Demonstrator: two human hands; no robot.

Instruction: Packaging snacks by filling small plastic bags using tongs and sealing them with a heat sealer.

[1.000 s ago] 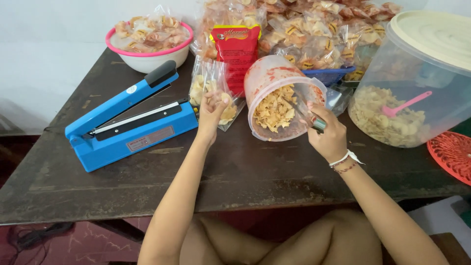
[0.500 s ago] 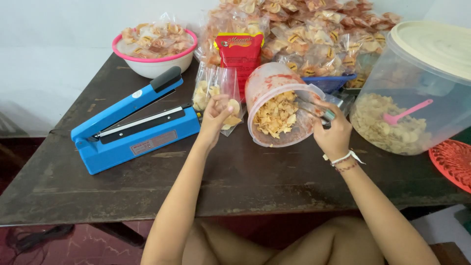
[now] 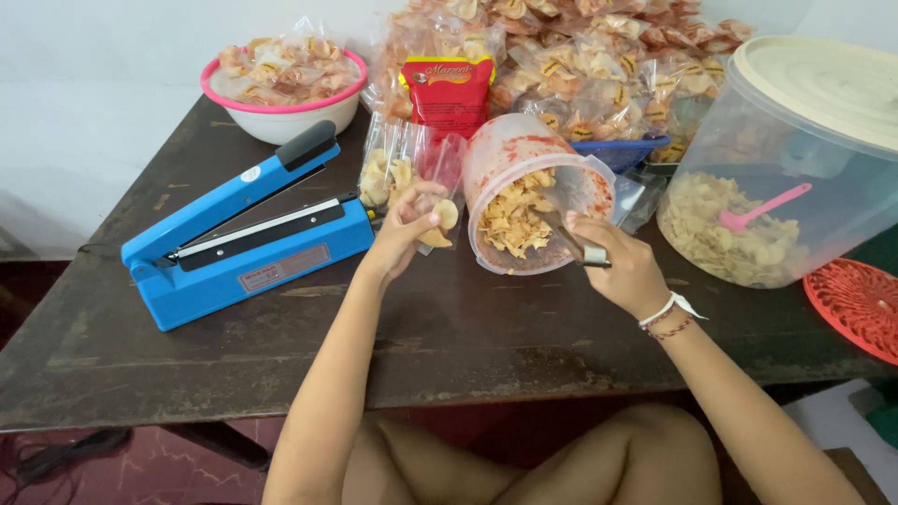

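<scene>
Dark, scuffed wood makes up the table (image 3: 449,346) where I sit, pushed against a pale wall, and I place everything else by the blue heat sealer (image 3: 248,238) lying on it with its arm raised.

Just right of the sealer, my left hand (image 3: 412,224) is curled around a small clear plastic bag (image 3: 440,168), fingers closed on its lower part; pale, curled chips (image 3: 441,220) show at my fingertips, partly in the bag's bottom. The bag stands upright, glossy and see-through, with a reddish tint near its top. Beside it stands another clear bag of chips (image 3: 383,173), touching the sealer's far end.

Further right, my right hand (image 3: 622,266) is closed around the handle of a metal spoon (image 3: 575,245), whose bowl reaches into a tilted clear plastic jar (image 3: 528,192). The jar leans its mouth toward me, its inner wall smeared with red seasoning, a heap of yellowish chips lying in its lower side.

Behind the sealer sits a white bowl with a pink rim (image 3: 285,108), filled with packed snack bags. A red pouch (image 3: 447,89) stands behind the jar before a heap of packed chip bags (image 3: 580,65). Far right of the sealer stands a big clear tub (image 3: 786,168) with a cream lid, holding chips and a pink scoop (image 3: 762,208), and a red mesh lid (image 3: 856,304) lies at the table's edge.
</scene>
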